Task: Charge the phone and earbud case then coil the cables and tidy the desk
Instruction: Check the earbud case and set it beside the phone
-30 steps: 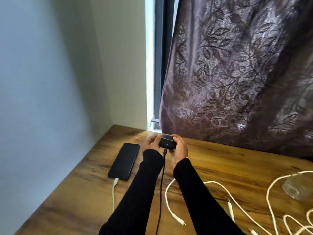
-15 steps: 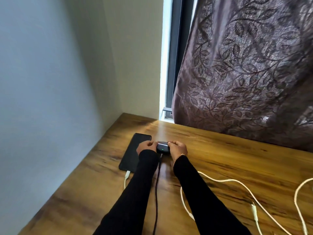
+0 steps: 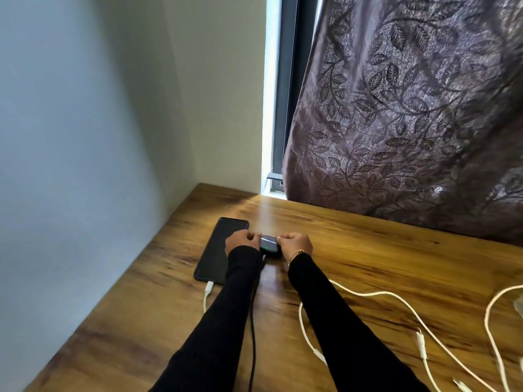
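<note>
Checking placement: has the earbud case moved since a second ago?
Yes. The earbud case has come down toward the desk, now beside the phone rather than beyond its far end.

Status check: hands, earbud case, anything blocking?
Left hand and right hand grip earbud case on desk. Green light on. Phone close on left.

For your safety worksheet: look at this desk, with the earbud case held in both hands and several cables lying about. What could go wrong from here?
1. The black cable runs between the forearms from the earbud case; pulling back the left hand or right hand might snag it and drag the case.
2. The left sleeve lies over the phone, so it could nudge the phone or its white plug.
3. Loose white cables on the desk may tangle.
</note>
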